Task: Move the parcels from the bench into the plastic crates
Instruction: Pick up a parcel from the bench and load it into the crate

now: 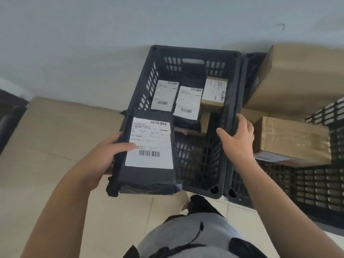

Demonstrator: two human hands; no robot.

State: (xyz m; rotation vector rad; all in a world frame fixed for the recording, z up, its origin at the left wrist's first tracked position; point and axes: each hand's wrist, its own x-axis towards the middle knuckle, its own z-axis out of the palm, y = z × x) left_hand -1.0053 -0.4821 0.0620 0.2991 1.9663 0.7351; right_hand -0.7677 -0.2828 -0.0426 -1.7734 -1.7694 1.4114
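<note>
1. Big dark plastic crate [232,108] sits on the tiled floor against the wall – slotted sides, grid bottom, a handle cutout in the far wall.
2. Second crate [316,183] just to its right, with a brown cardboard box [292,140] resting on it and a larger carton [301,75] behind.
3. The parcel in hand [147,172] – a dark grey poly mailer, wrinkly at the near end, with a white shipping label and barcodes on top. It's held over the near-left corner of the big crate.
4. Already inside at the far end: two dark mailers [188,103] with white labels and a small brown box [214,94].
5. Left hand [104,153] grips the parcel's left edge, thumb pressed on the label.
6. Right hand [236,138] hovers over the crate's right rim, fingers spread, holding nothing.
</note>
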